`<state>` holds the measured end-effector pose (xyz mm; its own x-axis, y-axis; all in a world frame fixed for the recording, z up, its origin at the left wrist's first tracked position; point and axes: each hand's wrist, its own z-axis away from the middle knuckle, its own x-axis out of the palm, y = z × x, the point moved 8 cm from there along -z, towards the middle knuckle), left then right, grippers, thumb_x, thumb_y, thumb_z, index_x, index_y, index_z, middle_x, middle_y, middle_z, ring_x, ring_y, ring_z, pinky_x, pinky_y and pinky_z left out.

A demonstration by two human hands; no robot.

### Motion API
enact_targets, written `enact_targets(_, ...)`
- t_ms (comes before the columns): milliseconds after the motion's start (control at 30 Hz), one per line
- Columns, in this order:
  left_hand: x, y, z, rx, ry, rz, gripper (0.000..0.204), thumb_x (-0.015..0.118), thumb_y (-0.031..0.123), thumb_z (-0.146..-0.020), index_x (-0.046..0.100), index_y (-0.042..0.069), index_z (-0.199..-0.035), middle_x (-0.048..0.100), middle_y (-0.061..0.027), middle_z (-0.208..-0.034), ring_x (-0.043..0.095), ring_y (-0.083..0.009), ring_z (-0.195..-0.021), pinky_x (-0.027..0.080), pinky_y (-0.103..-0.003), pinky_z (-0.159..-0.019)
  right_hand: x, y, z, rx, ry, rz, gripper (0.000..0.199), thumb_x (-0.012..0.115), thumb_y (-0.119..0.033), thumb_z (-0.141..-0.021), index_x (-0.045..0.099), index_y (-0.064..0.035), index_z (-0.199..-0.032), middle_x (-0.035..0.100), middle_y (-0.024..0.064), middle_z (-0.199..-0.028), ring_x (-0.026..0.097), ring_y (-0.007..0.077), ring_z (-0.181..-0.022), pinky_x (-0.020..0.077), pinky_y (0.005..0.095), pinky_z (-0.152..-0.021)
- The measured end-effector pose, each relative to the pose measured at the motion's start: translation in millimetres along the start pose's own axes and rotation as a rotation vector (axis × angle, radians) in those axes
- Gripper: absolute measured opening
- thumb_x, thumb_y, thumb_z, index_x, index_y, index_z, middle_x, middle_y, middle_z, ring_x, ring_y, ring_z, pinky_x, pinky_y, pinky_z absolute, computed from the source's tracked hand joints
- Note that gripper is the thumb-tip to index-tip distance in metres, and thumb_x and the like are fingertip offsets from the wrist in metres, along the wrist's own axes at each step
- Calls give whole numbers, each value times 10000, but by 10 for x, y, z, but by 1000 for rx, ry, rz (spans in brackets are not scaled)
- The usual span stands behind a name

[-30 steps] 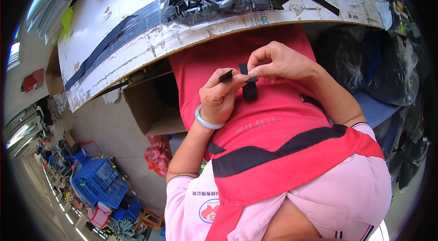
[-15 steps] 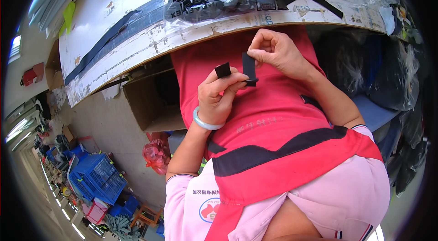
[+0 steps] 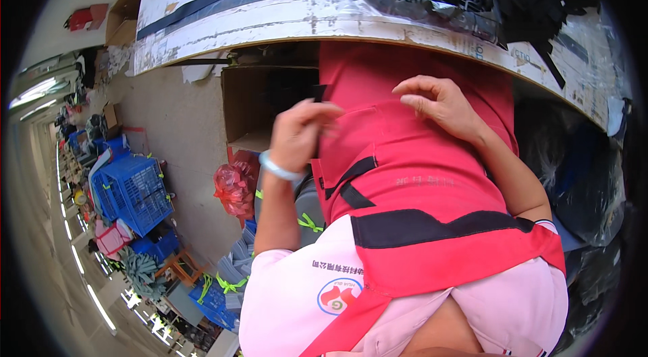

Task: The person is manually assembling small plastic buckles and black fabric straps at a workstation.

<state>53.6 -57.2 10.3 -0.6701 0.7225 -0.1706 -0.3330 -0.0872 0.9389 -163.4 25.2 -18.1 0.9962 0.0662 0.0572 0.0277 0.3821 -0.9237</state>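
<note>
flat black strap (image 3: 319, 92) at left fingers (image 3: 316, 111), hold unclear; right fingers (image 3: 417, 85) loosely curved, empty.

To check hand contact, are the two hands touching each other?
No, the left hand and right hand are apart, with red apron visible between them.

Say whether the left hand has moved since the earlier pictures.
Yes. Judged against the cardboard box, the left hand has shifted leftward and now overlaps the box in view.
</note>
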Motion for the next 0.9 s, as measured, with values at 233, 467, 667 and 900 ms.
enact_targets(233,1338,356,-508,195,-466,138,185,545,-86,-881,686,-32,-987,670,-101,-990,658,-169,-870,535,-257,-769,-290,-92,171,-148,135,-135,178,622,-153,-942,696,-5,-1010,608,14,-915,551,53,-681,428,195,-575)
enact_targets(467,728,1239,-1563,602,123,-332,138,650,14,-868,691,-17,-996,646,-138,-1016,653,-192,-775,516,-275,-684,-658,21,359,44,41,-362,180,552,-160,-977,656,-17,-946,684,64,-871,598,59,-592,461,180,-502)
enact_targets(667,1123,1236,-2406,463,210,-1176,861,706,602,-743,422,117,-1395,529,-210,-1250,559,-390,-1092,479,-444,-883,-271,68,301,40,-144,-325,179,582,-181,-972,672,-28,-993,669,7,-856,600,48,-632,479,193,-535)
enact_targets(900,1079,1109,-2639,506,194,-726,361,732,-10,-695,606,84,-1020,587,-163,-1002,611,-389,-916,508,-442,-792,-437,170,297,28,-104,-323,189,572,-195,-981,663,-30,-1005,671,9,-872,602,46,-638,486,190,-539)
